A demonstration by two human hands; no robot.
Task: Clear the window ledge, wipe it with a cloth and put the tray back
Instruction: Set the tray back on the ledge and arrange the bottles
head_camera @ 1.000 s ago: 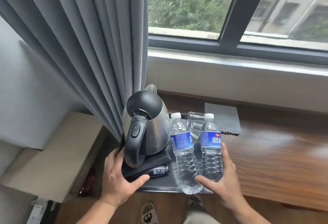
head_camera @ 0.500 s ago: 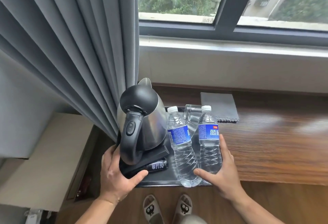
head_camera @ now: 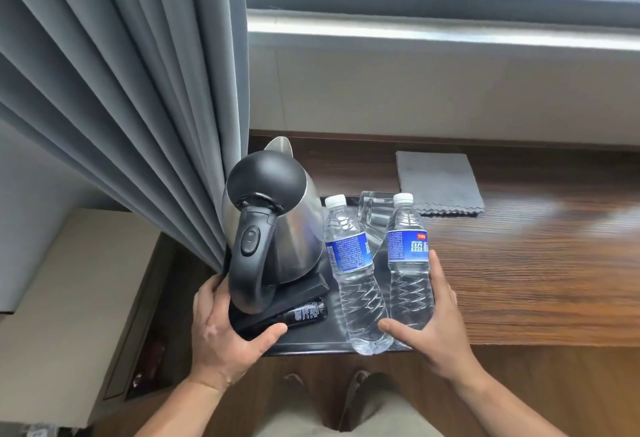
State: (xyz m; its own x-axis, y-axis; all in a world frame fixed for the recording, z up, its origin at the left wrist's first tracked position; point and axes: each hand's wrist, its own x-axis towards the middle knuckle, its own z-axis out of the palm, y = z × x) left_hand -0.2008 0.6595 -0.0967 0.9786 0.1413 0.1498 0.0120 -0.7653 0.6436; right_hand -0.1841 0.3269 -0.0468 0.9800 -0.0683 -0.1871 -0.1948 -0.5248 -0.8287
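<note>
A black tray (head_camera: 311, 345) sits at the left end of the wooden window ledge (head_camera: 540, 277). On it stand a steel kettle (head_camera: 277, 228) with a black handle and base, two water bottles with blue labels (head_camera: 356, 277) (head_camera: 408, 263), a clear glass (head_camera: 372, 209) behind them and a small black canister (head_camera: 306, 313) lying flat. My left hand (head_camera: 225, 332) grips the tray's left front edge, thumb on top. My right hand (head_camera: 433, 329) grips the tray's right front corner, its fingers against the right bottle. A folded grey cloth (head_camera: 438, 182) lies on the ledge behind the tray.
A grey curtain (head_camera: 138, 90) hangs at the left and touches the kettle. A beige box or cabinet top (head_camera: 76, 298) lies lower left, below the ledge. The white wall and window frame (head_camera: 433, 34) rise behind the ledge. Slippered feet (head_camera: 356, 388) show on the wooden floor.
The view has tilted down and closer to the ledge. Both hands keep the same hold on the tray; the tray sits in about the same place at the ledge's left end.
</note>
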